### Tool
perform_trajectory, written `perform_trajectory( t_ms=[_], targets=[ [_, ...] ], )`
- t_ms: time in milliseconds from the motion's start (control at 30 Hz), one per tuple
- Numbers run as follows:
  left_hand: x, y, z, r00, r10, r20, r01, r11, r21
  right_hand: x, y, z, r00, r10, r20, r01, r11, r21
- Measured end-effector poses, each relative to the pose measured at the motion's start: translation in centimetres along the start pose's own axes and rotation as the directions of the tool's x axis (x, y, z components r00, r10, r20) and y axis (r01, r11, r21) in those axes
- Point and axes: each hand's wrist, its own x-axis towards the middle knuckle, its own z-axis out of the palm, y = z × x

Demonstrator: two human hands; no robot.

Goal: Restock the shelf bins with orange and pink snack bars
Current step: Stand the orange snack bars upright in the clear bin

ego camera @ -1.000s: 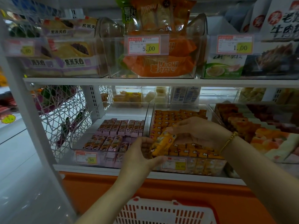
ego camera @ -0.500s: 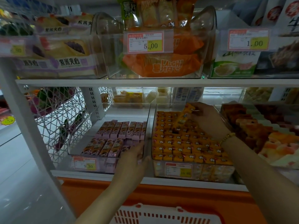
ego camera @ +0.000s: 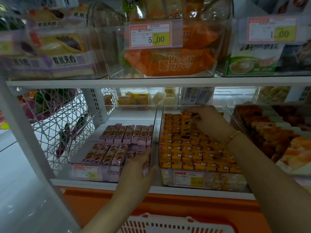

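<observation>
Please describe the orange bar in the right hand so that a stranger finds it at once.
On the lower shelf, find the clear bin of orange snack bars, right of the pink snack bars. At its back the right hand pinches one orange bar: it alone lies lengthwise over the rows, while its neighbours stand on end.

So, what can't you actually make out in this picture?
Head view, the only one:
Basket: cut off by the bottom edge, contents unseen.
Left hand: fingers blur behind the pink-bar bin wall; grip unclear.
Right hand: hides the back rows around the orange bar it pinches.
Price tag on the orange-bar bin: small print too blurred.
</observation>
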Motion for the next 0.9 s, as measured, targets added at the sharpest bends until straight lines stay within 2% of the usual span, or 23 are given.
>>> perform_trajectory(
  t_ms=[133, 333, 500, 567, 633, 700, 767, 833, 900],
  targets=[
    [-0.1, 0.0, -0.1, 1.0, 0.005, -0.004, -0.005, 1.0, 0.015, 0.4, 0.0, 1.0, 0.994, -0.034, 0.1, 0.035, 0.999, -0.001],
    [-0.1, 0.0, 0.0, 1.0, -0.001, -0.009, 0.002, 1.0, 0.021, 0.6, 0.7, 1.7, 0.996, 0.08, -0.041, -0.072, 0.984, 0.161],
    [-0.1, 0.1, 0.1, 1.0, -0.02, -0.016, 0.02, 1.0, 0.001, 0.3, 1.0, 1.3, 0.999, 0.029, 0.023, -0.034, 0.964, 0.262],
    [-0.1, 0.2, 0.1, 1.0, -0.02, -0.023, 0.02, 1.0, 0.004, 0.0, 1.4, 2.1, 0.999, 0.023, -0.03, -0.011, 0.94, 0.342],
    [-0.2, 0.3, 0.1, 0.999, -0.024, -0.031, 0.024, 1.0, 0.005, -0.2, 1.8, 2.7, 0.987, 0.102, -0.127, -0.036, 0.898, 0.439],
    [-0.2, 0.3, 0.1, 0.999, -0.032, -0.021, 0.032, 0.999, 0.008, -0.2, 2.2, 3.0, 0.971, 0.183, -0.155, -0.084, 0.865, 0.495],
    [-0.2, 0.3, 0.0, 0.999, -0.05, -0.006, 0.05, 0.999, 0.006, -0.1, 2.6, 3.3, 0.981, 0.188, -0.04, -0.148, 0.872, 0.466],
    [-0.2, 0.2, 0.0, 0.998, -0.062, 0.0, 0.062, 0.998, 0.005, -0.1, 2.8, 3.6, 0.982, 0.157, 0.101, -0.179, 0.944, 0.276],
    [-0.1, 0.1, 0.0, 0.998, -0.064, 0.004, 0.064, 0.998, -0.001, -0.1, 2.9, 4.1, 0.977, 0.14, 0.161, -0.151, 0.987, 0.062]
  ],
)
